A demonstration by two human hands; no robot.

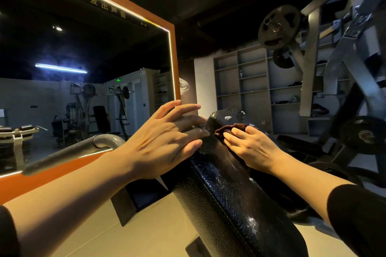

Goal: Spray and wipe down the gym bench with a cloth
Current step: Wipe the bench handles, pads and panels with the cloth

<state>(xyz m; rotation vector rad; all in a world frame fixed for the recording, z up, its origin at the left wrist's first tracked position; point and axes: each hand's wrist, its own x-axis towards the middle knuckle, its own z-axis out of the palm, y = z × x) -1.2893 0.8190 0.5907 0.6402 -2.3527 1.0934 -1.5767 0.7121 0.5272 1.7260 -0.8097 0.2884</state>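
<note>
Dim gym, tiled floor | Step: wiping, spray beads on black bench pad (229, 190) | right hand (253, 149) flat, pressing dark cloth (226, 130) near pad top | left hand (165, 142) fingers spread, holds nothing, at pad edge | Next: probably sweep cloth down pad | Spray bottle unseen; bench frame cut off

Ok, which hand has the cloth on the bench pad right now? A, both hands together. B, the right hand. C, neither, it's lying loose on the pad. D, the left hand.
B: the right hand presses the dark cloth onto the bench pad, while the left hand is spread open beside it with no cloth.
</note>
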